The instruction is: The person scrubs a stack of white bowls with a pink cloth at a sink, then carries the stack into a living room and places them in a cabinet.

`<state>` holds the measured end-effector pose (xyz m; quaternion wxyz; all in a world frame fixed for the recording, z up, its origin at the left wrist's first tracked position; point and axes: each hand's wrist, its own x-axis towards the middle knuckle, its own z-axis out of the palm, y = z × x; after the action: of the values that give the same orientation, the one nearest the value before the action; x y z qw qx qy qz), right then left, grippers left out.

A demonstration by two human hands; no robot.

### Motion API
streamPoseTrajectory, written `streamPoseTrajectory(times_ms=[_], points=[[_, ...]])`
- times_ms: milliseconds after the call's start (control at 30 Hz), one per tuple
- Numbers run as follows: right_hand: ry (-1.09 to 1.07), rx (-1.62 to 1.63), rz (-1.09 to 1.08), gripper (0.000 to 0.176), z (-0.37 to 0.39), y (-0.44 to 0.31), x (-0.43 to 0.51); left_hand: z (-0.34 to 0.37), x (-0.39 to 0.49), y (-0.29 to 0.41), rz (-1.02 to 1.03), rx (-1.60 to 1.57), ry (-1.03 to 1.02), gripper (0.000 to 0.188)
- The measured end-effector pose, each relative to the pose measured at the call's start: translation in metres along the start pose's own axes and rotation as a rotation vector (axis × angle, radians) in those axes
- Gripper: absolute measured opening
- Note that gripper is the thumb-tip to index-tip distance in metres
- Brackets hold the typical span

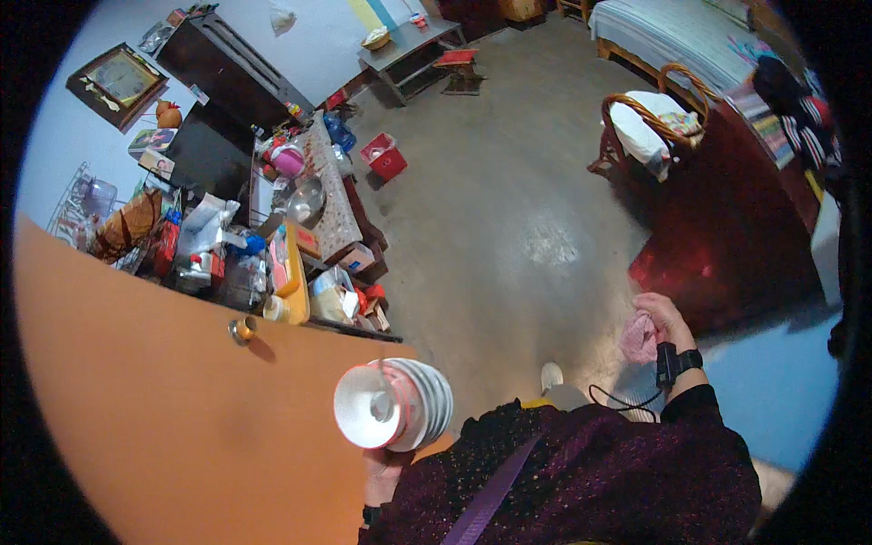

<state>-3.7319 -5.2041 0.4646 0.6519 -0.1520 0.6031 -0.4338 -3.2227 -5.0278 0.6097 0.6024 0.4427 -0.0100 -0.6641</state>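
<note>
My left hand (387, 460) grips a stack of white bowls (429, 402) from below, at the lower middle of the view. The stack is tilted, with the inside of a red-rimmed bowl (368, 407) facing left; most of my fingers are hidden behind it. Just behind the bowls stands an orange wooden door (204, 409) with a brass knob (242, 331). At the right, my right hand (662, 320) is closed around a crumpled pink cloth (641, 337), close to the corner of a dark red table (736, 252). A black band with a cable is on my right wrist.
A wicker basket (606, 133) with a white cloth stands on the dark red table. At left, a cluttered counter (340, 218) holds a metal bowl (306, 199) and boxes. A red bin (385, 161) stands on the floor; a low grey table (412, 42) and a bed (661, 30) are farther back.
</note>
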Motion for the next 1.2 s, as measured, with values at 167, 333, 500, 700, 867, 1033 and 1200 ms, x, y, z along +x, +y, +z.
streamPoseTrajectory(times_ms=[167,333,500,700,867,1033,1200], points=[[-0.105,-0.293,0.093,0.032,0.076,-0.065,0.08,0.032,0.061,0.042,0.084,-0.075,0.018,0.055],[-0.236,-0.397,0.06,0.031,0.164,-0.113,0.152,0.026,0.138,0.083,0.069,-0.085,0.004,0.057],[-0.107,-0.321,0.101,0.022,0.223,-0.156,0.181,0.028,0.255,0.139,-0.003,-0.091,-0.018,0.058],[0.169,-0.621,0.136,0.021,0.272,-0.226,0.199,0.079,0.398,0.216,-0.121,-0.04,-0.05,0.058],[0.202,-0.546,0.201,0.022,0.288,-0.249,0.259,0.142,0.509,0.256,-0.155,0.016,-0.054,0.058],[0.025,-0.343,0.119,0.024,0.288,-0.301,0.397,0.228,0.593,0.274,-0.087,0.007,-0.012,0.059],[-0.057,-0.476,-0.033,0.022,0.338,-0.396,0.53,0.319,0.646,0.298,0.024,-0.07,0.046,0.059]])
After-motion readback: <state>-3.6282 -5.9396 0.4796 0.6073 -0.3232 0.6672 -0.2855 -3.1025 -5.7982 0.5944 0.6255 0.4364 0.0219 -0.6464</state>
